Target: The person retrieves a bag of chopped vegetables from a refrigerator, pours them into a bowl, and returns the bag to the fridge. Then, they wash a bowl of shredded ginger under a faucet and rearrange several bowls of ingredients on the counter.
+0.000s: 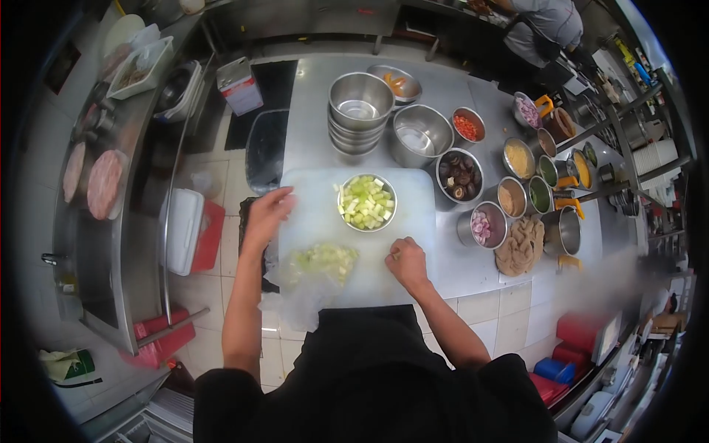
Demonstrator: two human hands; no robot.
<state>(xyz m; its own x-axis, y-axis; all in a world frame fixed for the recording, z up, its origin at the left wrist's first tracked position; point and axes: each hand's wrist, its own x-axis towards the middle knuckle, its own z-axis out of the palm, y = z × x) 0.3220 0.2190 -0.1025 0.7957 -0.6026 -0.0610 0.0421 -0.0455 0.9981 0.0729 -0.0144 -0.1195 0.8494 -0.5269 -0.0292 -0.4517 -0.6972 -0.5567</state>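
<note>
A steel bowl (396, 205) of diced pale green vegetable (365, 201) stands on the white cutting board (413, 184). Nearer to me lies a clear plastic bag (299, 292), crumpled, with more green dice (329, 262) in it. My left hand (267, 218) hovers at the board's left edge, fingers apart and holding nothing, slightly blurred. Low on the board's right side, my right hand (408, 263) is closed in a pinch. A hint of green shows at its fingertips, too small to name.
Stacked steel bowls (358, 111) and a wide bowl (422, 133) stand behind the board. To the right are bowls of mushrooms (459, 176), chopped red pepper (467, 127) and diced onion (481, 227), plus a brown cloth (521, 247). A co-worker (546, 29) stands at the far right.
</note>
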